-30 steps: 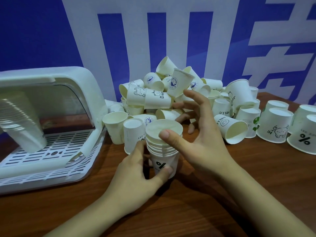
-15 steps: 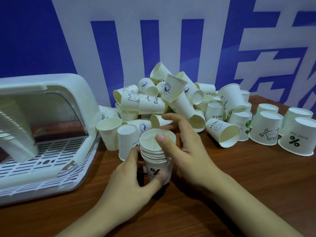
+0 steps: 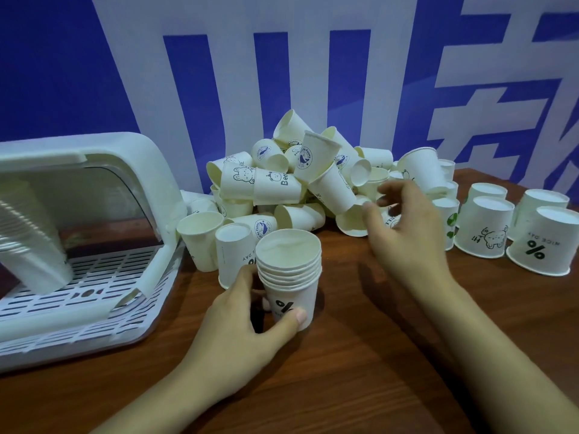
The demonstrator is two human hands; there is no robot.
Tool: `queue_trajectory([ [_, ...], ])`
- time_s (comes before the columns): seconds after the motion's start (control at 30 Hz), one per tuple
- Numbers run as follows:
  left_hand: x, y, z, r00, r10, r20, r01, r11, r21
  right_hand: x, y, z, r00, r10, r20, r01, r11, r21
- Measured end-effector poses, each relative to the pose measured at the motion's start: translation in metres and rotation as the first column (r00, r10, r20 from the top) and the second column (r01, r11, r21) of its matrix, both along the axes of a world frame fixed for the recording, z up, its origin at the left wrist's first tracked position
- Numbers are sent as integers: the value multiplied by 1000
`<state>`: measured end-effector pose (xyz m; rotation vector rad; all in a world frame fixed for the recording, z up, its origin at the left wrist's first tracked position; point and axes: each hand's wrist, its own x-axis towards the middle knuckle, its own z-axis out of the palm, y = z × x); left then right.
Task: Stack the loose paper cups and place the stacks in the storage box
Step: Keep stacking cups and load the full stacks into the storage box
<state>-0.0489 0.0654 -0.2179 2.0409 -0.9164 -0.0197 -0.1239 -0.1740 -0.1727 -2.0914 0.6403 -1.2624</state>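
A short stack of several nested white paper cups point(image 3: 289, 277) stands upright on the wooden table, its bottom cup printed with a black percent sign. My left hand point(image 3: 247, 321) grips the base of that stack. My right hand point(image 3: 404, 236) hovers blurred at the right side of a heap of loose cups point(image 3: 282, 186), fingers spread and holding nothing. The white storage box point(image 3: 94, 233) sits at the left with its lid raised. A long stack of cups point(image 3: 28, 236) leans inside it.
Upside-down cups point(image 3: 484, 225) stand in a row at the right, one marked with a percent sign point(image 3: 540, 245). Two single cups point(image 3: 200, 236) stand between the box and my stack. A blue and white wall closes the back.
My right hand has left the top of the stack and moved right and back toward the heap. My left hand keeps holding the stack.
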Motion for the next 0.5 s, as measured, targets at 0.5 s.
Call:
queue_trajectory([
  [0.5,-2,0,3,1000,1,-12,-1,1000,17,-9,-33,-16,714,-338,-614,372,925,-76],
])
